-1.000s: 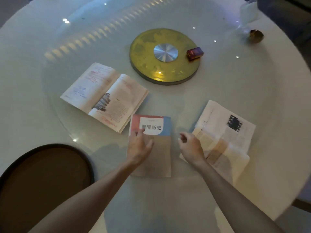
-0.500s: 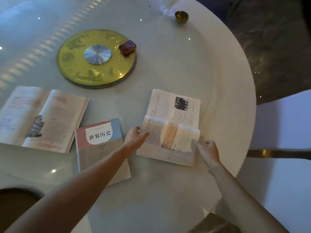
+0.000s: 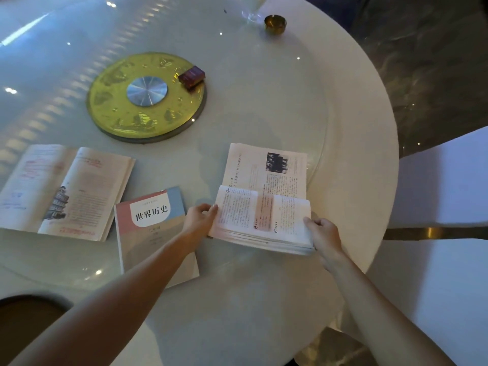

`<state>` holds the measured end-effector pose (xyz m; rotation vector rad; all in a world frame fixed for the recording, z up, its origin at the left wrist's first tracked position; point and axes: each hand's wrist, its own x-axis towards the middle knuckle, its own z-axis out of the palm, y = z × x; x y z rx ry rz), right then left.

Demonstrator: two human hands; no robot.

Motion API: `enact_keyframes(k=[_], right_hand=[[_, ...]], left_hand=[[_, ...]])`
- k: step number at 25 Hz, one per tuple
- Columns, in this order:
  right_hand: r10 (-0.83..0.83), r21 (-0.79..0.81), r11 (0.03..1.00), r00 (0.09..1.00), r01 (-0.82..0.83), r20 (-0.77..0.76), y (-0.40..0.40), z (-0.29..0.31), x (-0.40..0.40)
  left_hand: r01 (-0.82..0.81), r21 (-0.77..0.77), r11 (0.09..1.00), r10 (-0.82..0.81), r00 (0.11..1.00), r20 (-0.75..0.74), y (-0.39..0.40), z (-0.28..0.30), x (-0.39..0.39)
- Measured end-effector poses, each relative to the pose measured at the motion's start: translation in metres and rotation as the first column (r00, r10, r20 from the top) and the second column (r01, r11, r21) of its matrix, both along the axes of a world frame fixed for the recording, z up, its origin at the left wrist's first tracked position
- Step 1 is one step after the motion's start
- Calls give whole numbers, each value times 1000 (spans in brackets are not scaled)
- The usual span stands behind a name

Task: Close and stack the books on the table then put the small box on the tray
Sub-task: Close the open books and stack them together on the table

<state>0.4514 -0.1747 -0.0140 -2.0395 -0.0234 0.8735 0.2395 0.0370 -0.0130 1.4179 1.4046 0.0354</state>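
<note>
A round white table with a glass top is seen from above. At about 3 o'clock of the view's centre, an open book is held at both sides, its near half lifted off the table and folding toward the far half, which lies flat with a dark photo on its page. The left hand is set against the left edge of the lifted pages, fingers curled around them in a light grip. The right hand is at the lifted half's right corner, its grip pinching the stack of pages between thumb and fingers.

Just to the left, at 8 o'clock, a closed book with a pink, blue and tan cover and large Chinese characters lies flat, partly crossed by the left forearm. Further left, at 9 o'clock, a second open book lies flat with a building picture on its right page.

At 11 o'clock a round golden turntable disc with a silver hub is seen, and the small box, dark red, rests on its right rim. A small brass bowl sits at 1 o'clock near the table's far edge. The dark round tray is partly visible at 7 o'clock, at the table's near-left edge, well apart from the box.
</note>
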Motion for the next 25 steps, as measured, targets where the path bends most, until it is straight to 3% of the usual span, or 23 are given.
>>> enact_keyframes(k=[3,8,13,16,19,22,25], right_hand=[[-62,10,998,998,62,-26,-2,13,17],[16,132,991,968,18,-249,7,31,54],[42,187,982,946,20,-321,36,24,81],[1,185,980,928,73,-373,54,9,100],[86,129,991,940,-45,-329,66,-2,115],[213,61,977,950,-204,-228,75,-11,124],[400,-113,915,909,-388,117,93,-24,130]], left_hand=[[-17,-96,995,23,998,55,2,8,1],[-210,-387,898,303,933,195,16,25,19],[-233,-454,860,369,899,237,25,14,46],[-194,-468,862,323,922,212,27,3,58],[-214,-397,893,288,948,135,21,-8,72],[-363,-322,874,406,910,77,8,-21,84],[-513,-279,811,547,835,55,-7,-32,89]])
